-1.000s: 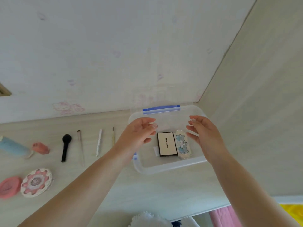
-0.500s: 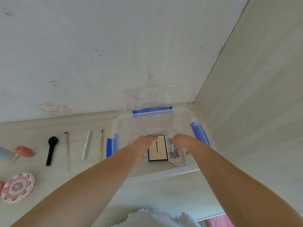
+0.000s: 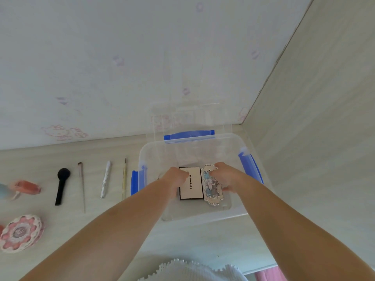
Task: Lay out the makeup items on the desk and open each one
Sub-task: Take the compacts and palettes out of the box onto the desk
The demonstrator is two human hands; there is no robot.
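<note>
**Hands reached into bin**

Both hands are lowered into the clear bin [image 3: 205, 217] on the desk [image 3: 97, 153]. Left hand [image 3: 176, 178] is curled on the white palette [image 3: 191, 184]; right hand [image 3: 225, 175] grips the ornate case [image 3: 213, 192] beside it. Brushes [image 3: 61, 185], a pen [image 3: 106, 179] and a compact [image 3: 21, 233] are laid out leftward.

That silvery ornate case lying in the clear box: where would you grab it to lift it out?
By its two long edges, coming straight down from above. The ornate silver case lies flat on the floor of the clear box, close beside the white palette, so a thin pinch across its narrow width looks easiest. The right hand is already at its far end; the box walls block a sideways reach.
</note>
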